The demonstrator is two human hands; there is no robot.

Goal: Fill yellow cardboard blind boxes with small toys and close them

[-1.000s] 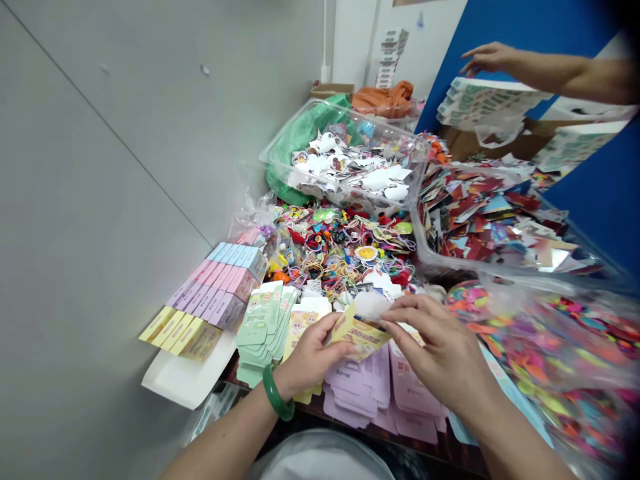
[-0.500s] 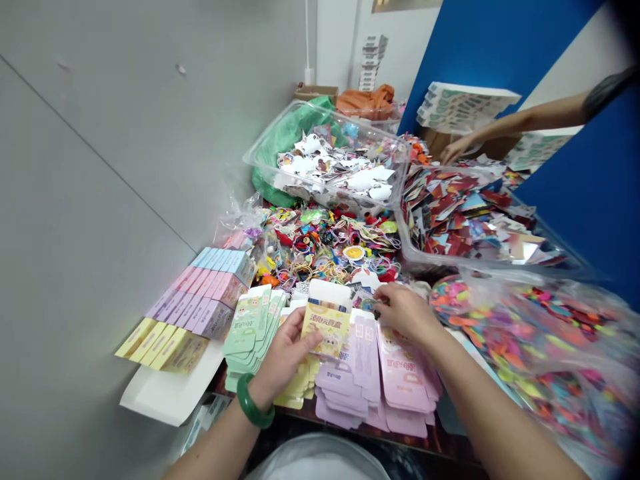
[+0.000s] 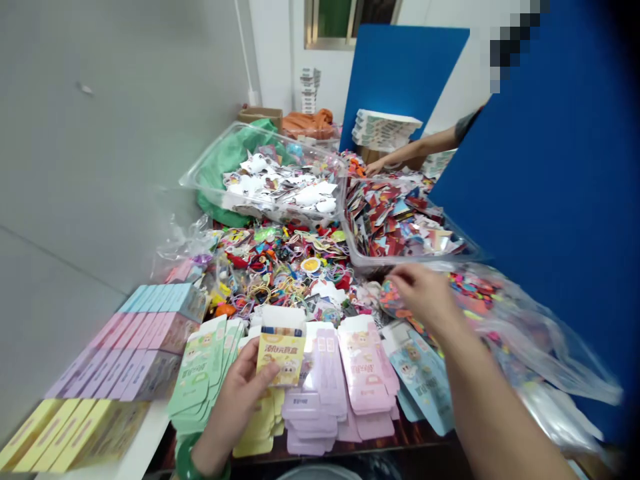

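Your left hand [image 3: 233,407] has its fingers clamped on a yellow cardboard box [image 3: 280,357], just left of the pink flat boxes [image 3: 363,373]. Your right hand [image 3: 420,293], fingers together, is nearest a plastic bag of colored pieces [image 3: 473,283], on the far right.

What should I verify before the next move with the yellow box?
1. Left hand gripping the yellow printed box: ok.
2. Box flaps sealed: cannot tell, the fingers and angle hide them.
3. Right hand empty: cannot tell, the curled fingers hide the palm.
4. Pink flat box blanks within reach: ok, lying just right of the yellow box.
5. Co-worker's hand apart from yours: ok, it is at the far side of the tray of red scraps.
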